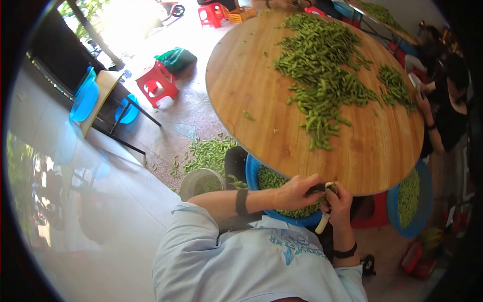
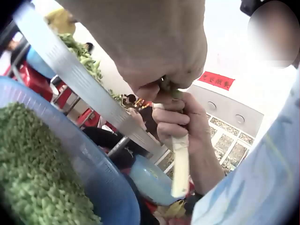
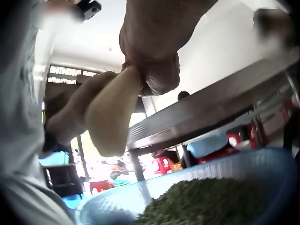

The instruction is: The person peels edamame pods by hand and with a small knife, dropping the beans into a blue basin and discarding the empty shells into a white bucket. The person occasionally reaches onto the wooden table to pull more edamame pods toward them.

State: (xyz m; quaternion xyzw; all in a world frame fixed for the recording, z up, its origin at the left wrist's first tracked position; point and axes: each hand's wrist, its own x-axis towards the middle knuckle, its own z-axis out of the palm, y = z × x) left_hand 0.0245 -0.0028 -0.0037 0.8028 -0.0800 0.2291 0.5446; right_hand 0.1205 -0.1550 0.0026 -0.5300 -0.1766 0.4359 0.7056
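Note:
My left hand (image 1: pixel 313 191) pinches a small green pod (image 2: pixel 168 87) just below the edge of the round wooden table (image 1: pixel 241 75). My right hand (image 1: pixel 336 197) grips a tool by its pale cream handle (image 1: pixel 323 222), and the handle hangs down from the fist. The tool's working end is hidden between the two hands, which touch. In the left wrist view the right hand (image 2: pixel 177 123) wraps the pale handle (image 2: pixel 181 169). Seen from the right wrist, the handle (image 3: pixel 110 117) sticks out under the right hand (image 3: pixel 151 51). A blue basin (image 1: pixel 251 173) of green shelled beans (image 2: pixel 33 178) sits under both hands.
A big pile of green pods (image 1: pixel 322 75) covers the table's far half. A second blue basin (image 1: pixel 421 201) of greens sits at the right, a white bucket (image 1: pixel 200 181) at the left. Pods litter the floor (image 1: pixel 209 151). Red stools (image 1: pixel 158 83) stand beyond; another person (image 1: pixel 448 110) sits at the right.

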